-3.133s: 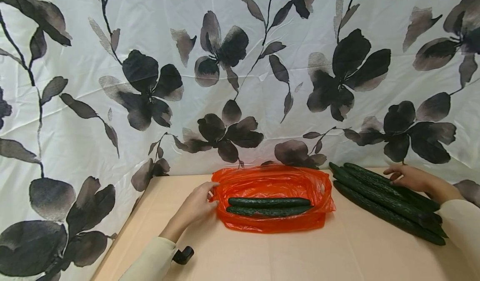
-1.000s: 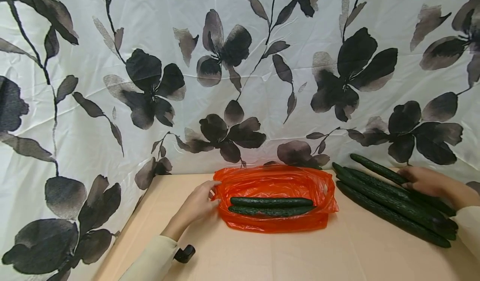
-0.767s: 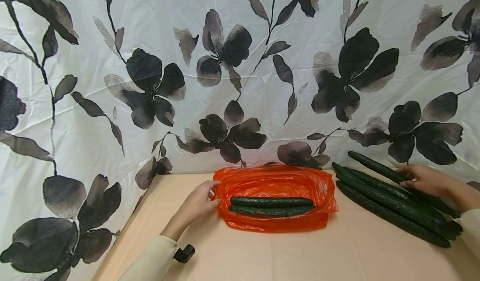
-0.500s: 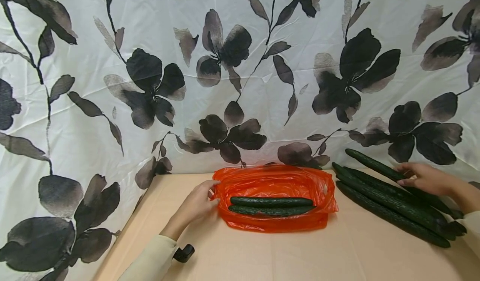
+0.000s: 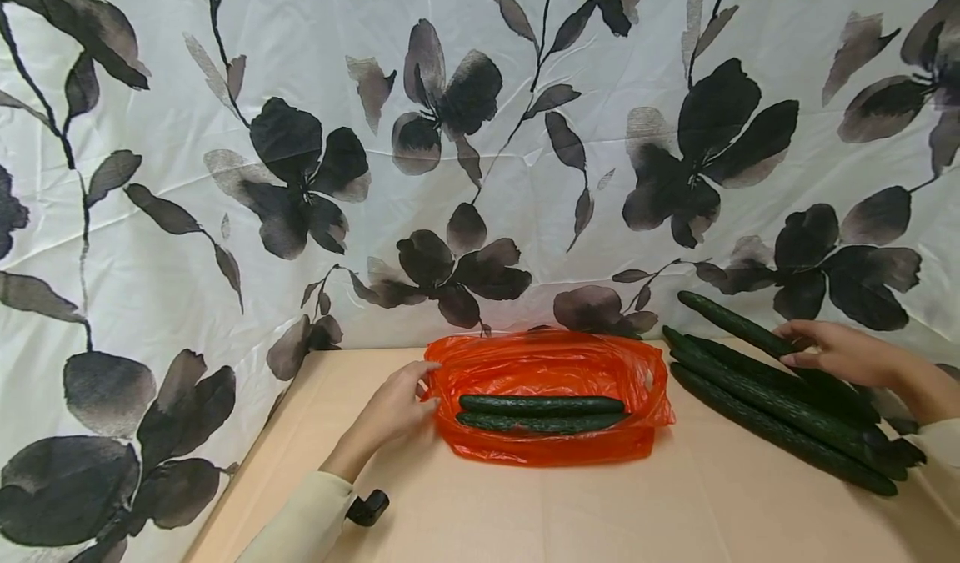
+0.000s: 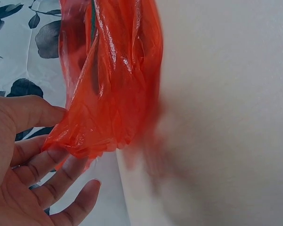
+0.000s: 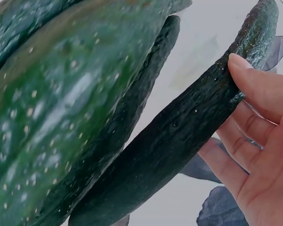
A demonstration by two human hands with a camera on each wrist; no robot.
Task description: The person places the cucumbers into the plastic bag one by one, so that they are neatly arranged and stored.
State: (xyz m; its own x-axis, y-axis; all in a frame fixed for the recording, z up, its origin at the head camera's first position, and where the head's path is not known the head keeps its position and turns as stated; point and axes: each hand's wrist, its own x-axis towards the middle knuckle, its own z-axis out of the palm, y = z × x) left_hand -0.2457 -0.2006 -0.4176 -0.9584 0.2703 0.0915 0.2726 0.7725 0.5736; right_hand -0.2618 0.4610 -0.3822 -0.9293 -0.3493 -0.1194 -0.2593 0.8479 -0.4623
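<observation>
Right of the bag (image 5: 551, 453), the right hand (image 5: 851, 353) grips a cucumber (image 5: 723, 316), its tip nearer the bag than a second ago. The left hand (image 5: 396, 404) pinches the bag's left end, palm visible only in the left wrist view. Two more cucumbers (image 5: 542, 405) lie inside.

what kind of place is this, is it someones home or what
Probably an indoor tabletop setup, maybe at home, though the wider room isn't visible. A creased floral cloth forms the backdrop, and cucumbers and a red plastic bag are on a pale tabletop.
</observation>
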